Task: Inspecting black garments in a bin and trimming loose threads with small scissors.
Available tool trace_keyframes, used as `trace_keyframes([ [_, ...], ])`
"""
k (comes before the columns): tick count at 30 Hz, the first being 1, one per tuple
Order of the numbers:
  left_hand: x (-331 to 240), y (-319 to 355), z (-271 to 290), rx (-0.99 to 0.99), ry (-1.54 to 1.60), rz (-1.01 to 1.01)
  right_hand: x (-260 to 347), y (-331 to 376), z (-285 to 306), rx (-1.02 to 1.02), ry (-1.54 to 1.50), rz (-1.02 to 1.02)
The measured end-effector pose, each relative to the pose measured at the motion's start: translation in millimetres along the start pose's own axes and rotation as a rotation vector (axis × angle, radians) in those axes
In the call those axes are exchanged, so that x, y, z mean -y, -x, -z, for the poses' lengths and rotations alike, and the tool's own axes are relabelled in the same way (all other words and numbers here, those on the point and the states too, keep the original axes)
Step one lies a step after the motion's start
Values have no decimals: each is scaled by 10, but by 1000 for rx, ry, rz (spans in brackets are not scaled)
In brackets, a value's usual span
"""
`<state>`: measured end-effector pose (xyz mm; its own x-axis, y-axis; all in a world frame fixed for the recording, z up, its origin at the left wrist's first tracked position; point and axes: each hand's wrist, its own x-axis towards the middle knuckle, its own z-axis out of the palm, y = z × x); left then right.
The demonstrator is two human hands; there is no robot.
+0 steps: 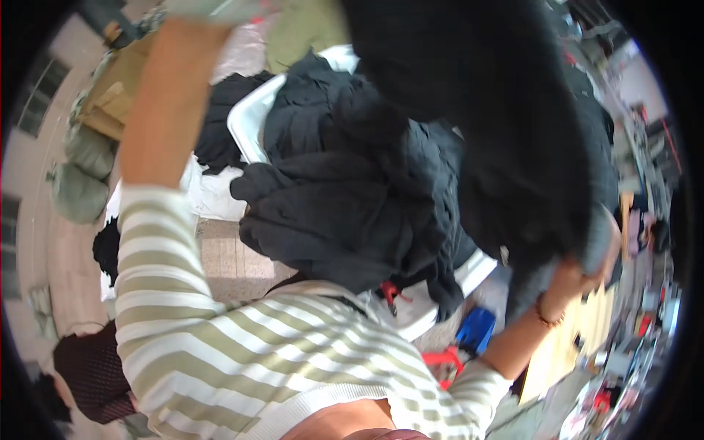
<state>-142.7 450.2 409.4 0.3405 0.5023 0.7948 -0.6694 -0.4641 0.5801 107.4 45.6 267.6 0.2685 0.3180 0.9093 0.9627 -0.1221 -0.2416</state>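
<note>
Cluttered workshop floor spreads below you, pale tiles showing between heaps of cloth. You hold a large black fabric garment [506,125] up in front of your face, so it hangs as a dark sheet across the upper right of the view, its long axis running from top centre down towards the lower right. Your right hand [587,268] is clenched on its lower edge, a thin bracelet at the wrist, and is clearly the nearer hand. Your left arm, in a green-and-white striped sleeve, reaches steeply up to the top edge; the left hand [213,9] is cut off there, and I cannot tell whether it grips anything.

Just beneath the hanging garment sits a heap of black clothes [345,191] piled in a white plastic tub [246,121], directly under your arms. More black cloth [220,117] lies beside the tub on the left, and grey-green sacks [81,176] stand further left. A small blue stool [475,328] stands near your right elbow, with a pale wooden worktop [565,345] beyond it.
</note>
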Motion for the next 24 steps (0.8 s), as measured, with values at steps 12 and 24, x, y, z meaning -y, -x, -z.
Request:
trace_keyframes([
  [12, 370, 3742, 959, 237, -700, 1155, 1403, 68, -169, 785, -1644, -164],
  [24, 956, 3907, -27, 777, -643, 978, 1523, -39, -225, 910, -1933, -212],
])
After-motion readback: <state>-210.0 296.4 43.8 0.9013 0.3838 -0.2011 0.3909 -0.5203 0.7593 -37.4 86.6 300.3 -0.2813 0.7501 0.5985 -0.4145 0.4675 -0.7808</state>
